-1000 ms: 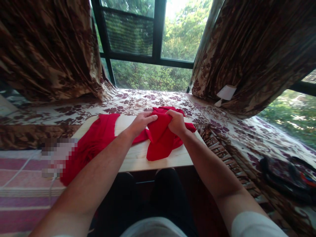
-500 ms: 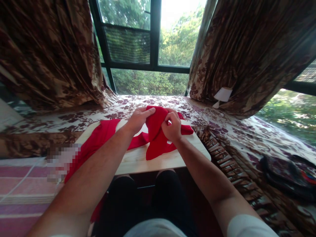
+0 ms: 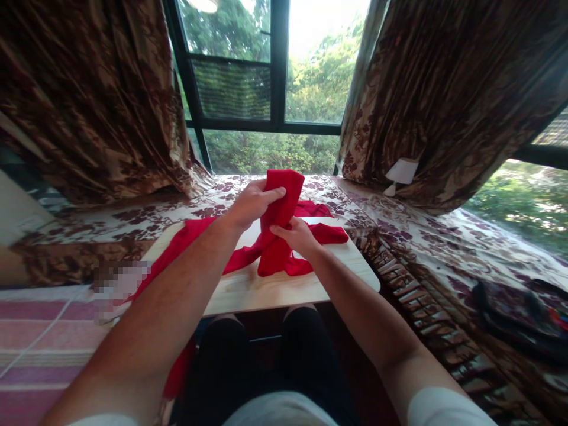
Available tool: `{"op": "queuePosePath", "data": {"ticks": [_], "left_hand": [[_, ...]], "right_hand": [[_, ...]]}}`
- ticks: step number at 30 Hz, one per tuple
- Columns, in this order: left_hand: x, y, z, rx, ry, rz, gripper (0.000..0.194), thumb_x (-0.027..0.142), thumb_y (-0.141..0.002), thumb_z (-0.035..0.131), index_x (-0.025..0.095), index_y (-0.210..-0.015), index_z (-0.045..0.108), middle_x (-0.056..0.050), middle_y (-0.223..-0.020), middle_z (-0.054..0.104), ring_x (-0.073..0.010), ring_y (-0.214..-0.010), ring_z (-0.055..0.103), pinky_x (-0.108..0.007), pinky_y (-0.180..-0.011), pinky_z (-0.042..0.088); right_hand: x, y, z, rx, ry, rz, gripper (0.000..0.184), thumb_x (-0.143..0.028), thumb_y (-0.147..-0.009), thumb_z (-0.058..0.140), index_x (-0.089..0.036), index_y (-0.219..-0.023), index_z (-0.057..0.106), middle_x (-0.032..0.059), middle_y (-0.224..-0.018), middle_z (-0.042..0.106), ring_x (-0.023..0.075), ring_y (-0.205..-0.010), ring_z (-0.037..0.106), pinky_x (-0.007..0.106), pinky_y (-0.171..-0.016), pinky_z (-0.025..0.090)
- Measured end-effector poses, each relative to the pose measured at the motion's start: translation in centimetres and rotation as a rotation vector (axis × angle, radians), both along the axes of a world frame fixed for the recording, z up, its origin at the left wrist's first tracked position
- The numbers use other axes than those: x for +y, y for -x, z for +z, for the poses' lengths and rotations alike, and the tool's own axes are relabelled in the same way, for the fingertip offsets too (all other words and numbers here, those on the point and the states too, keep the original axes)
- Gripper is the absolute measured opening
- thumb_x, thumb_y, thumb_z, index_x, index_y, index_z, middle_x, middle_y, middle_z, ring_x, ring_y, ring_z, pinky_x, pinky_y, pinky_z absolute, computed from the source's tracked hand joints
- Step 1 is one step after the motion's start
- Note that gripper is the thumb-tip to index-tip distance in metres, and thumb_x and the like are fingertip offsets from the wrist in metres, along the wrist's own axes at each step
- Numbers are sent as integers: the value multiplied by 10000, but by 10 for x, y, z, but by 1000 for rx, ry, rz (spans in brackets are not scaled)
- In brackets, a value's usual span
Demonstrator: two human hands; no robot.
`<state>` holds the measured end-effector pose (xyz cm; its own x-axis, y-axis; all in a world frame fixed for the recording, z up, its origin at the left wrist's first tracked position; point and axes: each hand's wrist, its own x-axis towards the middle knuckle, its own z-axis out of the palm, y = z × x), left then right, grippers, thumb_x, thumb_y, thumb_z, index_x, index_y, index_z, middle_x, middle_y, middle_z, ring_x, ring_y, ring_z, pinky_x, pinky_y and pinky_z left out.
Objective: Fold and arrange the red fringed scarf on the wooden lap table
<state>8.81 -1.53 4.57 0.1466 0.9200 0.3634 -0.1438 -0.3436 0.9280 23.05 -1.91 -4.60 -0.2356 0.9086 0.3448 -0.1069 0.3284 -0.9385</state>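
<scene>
A piece of red cloth (image 3: 284, 204) stands up in folds between my two hands. My left hand (image 3: 255, 202) pinches its upper left side, thumb in front and fingers behind. Lower down, my right hand (image 3: 298, 235) grips the same cloth near its middle, thumb across the front. The cloth's lower part hangs down to the pale wooden board (image 3: 248, 294). More red fabric (image 3: 177, 242) runs along the board's left side, partly behind my left forearm. Another red piece (image 3: 331, 232) lies to the right of my right hand. Whether these pieces are joined is hidden.
Behind the board is a ledge with a leaf-patterned cover (image 3: 213, 198), below the window. A small white lamp (image 3: 402, 171) stands at the right. A dark bag-like object (image 3: 510, 322) lies far right; a striped cloth (image 3: 35, 343) is at left. Brown curtains (image 3: 89, 89) hang on both sides.
The red cloth has been raised and now stands taller and narrower. My left hand has moved slightly up; my right hand has shifted lower and left on the cloth.
</scene>
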Motion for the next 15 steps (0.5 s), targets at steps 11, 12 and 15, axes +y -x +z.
{"op": "queuePosePath", "data": {"ticks": [11,12,15], "left_hand": [[8,-1,-1,-122,36,62,312,393,-769,779,169,-969,695,-31,-792,718,-239,-812,719,-371,-755,604],[6,-1,0,-114,39,46,320,392,-767,784,171,-979,691,-32,-802,719,-240,-809,720,-380,-759,605],[2,-3,3,-91,41,29,331,371,-766,793,176,-1009,682,-36,-843,721,-250,-807,723,-415,-773,608]], "right_hand": [[-2,-15,7,171,199,208,403,-554,-690,777,-197,-860,701,32,-807,734,222,-809,694,332,-734,563],[-2,-14,7,111,190,209,406,-538,-688,793,-195,-888,705,29,-828,736,209,-800,690,321,-726,560],[-4,-13,4,-31,146,171,373,-413,-627,866,-180,-877,715,15,-818,730,171,-739,671,294,-701,549]]}}
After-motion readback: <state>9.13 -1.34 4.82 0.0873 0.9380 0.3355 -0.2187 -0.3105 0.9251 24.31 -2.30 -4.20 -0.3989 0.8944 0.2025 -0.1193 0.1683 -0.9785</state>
